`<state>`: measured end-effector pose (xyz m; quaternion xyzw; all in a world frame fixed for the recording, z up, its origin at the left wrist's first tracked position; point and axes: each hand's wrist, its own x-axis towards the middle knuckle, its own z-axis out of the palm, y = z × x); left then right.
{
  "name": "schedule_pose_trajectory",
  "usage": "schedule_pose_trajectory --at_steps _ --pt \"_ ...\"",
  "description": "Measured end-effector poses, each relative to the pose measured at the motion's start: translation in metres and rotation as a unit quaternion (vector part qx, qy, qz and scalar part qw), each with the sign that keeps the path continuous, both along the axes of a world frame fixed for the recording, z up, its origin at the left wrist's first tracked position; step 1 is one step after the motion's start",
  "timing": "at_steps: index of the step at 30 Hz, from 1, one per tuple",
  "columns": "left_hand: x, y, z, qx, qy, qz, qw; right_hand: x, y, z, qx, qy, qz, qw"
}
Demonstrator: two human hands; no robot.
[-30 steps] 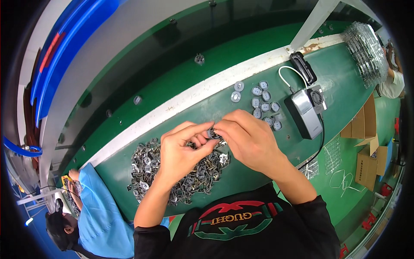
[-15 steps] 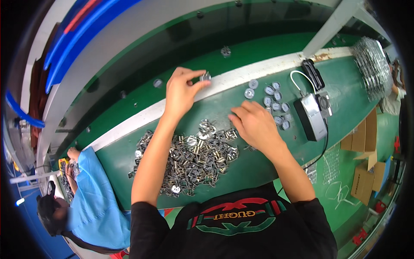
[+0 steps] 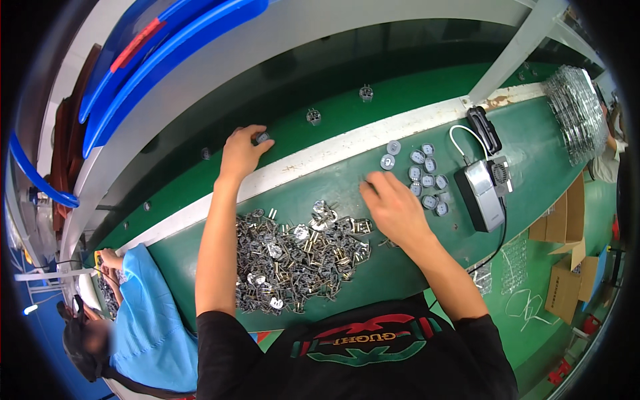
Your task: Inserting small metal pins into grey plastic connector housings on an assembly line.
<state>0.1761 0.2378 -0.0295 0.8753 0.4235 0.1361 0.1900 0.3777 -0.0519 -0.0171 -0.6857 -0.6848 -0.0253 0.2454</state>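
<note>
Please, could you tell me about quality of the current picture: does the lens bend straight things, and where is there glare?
In the head view, the white rail bows and the corners go black; glints show on the pile of metal parts and stack of clear trays; the left hand reads fairly clearly, its small part lacks fine detail.

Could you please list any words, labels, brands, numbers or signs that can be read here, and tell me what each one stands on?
I won't copy any wording, but this is where it stands:
Black shirt: legible gold lettering across the front, amid a red and green design.
Cardboard box on the floor at the right: a line of dark printing, too small to read.
Silver and black device: a faint marking, too small to read.
</note>
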Motion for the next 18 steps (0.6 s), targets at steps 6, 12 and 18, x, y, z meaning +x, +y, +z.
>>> schedule_pose_trajectory --at_steps 6,12,18 --pt "0.003 -0.026 0.006 -0.037 -0.13 0.016 0.991 0.001 0.001 -0.01 -0.006 -0.057 0.062 0.996" --pt "0.007 -0.111 0.051 -0.213 -0.228 -0.043 0.949 0.011 0.012 -0.017 0.024 0.148 0.017 0.989" --pt "-0.002 -0.169 0.069 -0.302 -0.22 -0.061 0.926 -0.014 0.02 0.036 0.093 0.25 0.059 0.962"
